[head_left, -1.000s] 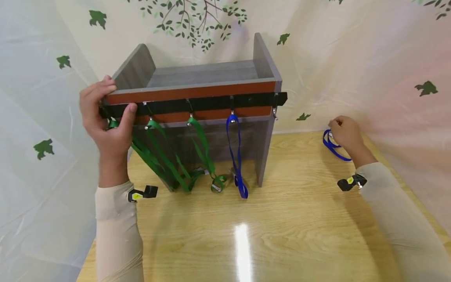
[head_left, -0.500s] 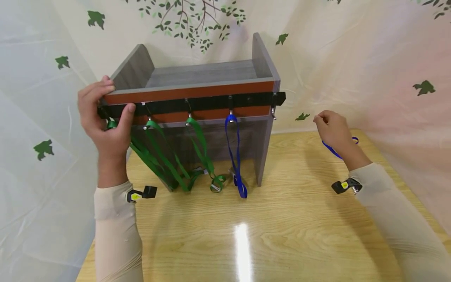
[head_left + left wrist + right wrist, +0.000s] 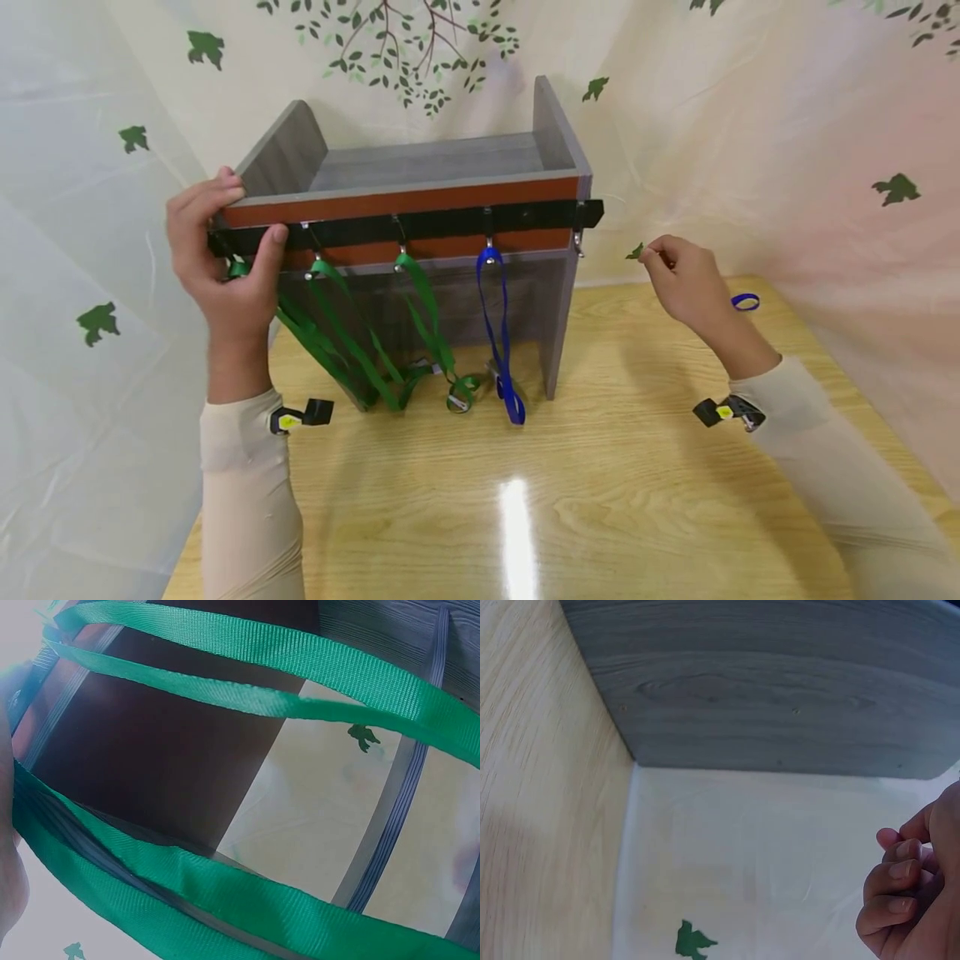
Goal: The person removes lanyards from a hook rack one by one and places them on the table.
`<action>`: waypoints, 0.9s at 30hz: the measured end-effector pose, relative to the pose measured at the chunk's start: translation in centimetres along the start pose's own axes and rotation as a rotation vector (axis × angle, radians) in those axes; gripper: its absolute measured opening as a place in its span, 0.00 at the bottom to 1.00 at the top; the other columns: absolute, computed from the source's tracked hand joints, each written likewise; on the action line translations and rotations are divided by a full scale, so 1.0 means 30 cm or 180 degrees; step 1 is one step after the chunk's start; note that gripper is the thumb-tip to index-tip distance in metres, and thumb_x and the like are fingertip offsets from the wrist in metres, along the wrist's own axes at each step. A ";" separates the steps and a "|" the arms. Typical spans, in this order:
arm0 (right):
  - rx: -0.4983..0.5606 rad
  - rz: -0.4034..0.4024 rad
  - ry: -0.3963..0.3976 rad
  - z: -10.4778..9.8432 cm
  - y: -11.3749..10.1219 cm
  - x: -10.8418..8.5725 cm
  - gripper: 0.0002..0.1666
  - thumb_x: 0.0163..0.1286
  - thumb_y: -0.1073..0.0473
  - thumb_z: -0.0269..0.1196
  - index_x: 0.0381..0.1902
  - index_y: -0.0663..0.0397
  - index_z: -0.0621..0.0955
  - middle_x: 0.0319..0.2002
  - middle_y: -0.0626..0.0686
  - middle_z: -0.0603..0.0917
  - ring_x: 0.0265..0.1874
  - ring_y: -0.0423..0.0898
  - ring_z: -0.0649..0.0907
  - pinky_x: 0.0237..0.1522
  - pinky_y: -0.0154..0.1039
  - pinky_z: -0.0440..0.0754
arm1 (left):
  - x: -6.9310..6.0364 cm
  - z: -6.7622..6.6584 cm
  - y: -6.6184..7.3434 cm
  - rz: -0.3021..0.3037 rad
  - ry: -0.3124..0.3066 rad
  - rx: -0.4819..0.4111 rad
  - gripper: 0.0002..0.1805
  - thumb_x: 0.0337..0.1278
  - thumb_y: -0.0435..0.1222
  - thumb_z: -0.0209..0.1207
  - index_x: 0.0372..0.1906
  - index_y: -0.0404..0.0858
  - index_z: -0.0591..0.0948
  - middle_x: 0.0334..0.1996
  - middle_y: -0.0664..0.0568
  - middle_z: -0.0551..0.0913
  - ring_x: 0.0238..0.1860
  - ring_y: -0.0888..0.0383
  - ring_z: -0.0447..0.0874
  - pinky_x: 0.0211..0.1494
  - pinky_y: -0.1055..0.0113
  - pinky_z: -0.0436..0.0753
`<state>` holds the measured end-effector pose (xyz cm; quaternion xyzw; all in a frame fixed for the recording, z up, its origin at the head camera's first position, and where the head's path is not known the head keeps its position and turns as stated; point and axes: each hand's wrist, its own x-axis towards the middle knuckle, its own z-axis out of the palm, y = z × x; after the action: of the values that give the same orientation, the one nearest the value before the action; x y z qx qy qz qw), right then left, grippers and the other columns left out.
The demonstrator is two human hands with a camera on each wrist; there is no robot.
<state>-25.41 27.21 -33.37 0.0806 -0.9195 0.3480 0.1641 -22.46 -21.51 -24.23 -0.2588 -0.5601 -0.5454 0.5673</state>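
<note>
A grey wooden shelf [image 3: 431,160] with a black hook rail [image 3: 442,222] along its front stands on the table. My left hand [image 3: 228,242] grips its left end, thumb across the rail and fingers over the side. Green lanyards [image 3: 427,300] hang from the left hooks, and their straps [image 3: 247,637] cross close up in the left wrist view. One blue lanyard [image 3: 504,342] hangs farther right. Raised right of the shelf, my right hand [image 3: 693,287] has curled fingers; the right wrist view shows nothing between them. Behind it, part of another blue lanyard [image 3: 745,302] lies on the table, partly hidden.
The rail's right-end hook [image 3: 578,243] bears no lanyard. A light wooden table [image 3: 600,492] extends in front of the shelf and to its right. Pale cloth [image 3: 810,167] with leaf prints hangs behind and at the sides.
My right hand has moved left from above the loose blue lanyard toward the shelf's right side. The left hand keeps its grip, and the hanging lanyards stay as they were.
</note>
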 end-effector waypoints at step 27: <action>0.0538 -0.0367 0.0270 0.041 -0.199 -0.132 0.18 0.83 0.51 0.54 0.43 0.55 0.87 0.20 0.50 0.72 0.17 0.44 0.68 0.23 0.37 0.66 | 0.000 0.001 -0.001 0.0010 0.0033 -0.0012 0.41 0.44 0.55 0.80 0.43 0.20 0.81 0.47 0.42 0.86 0.57 0.47 0.80 0.81 0.45 0.74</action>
<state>-20.45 22.09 -32.00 0.1321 -0.8730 0.4173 0.2152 -22.50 -21.49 -24.23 -0.2580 -0.5557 -0.5469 0.5706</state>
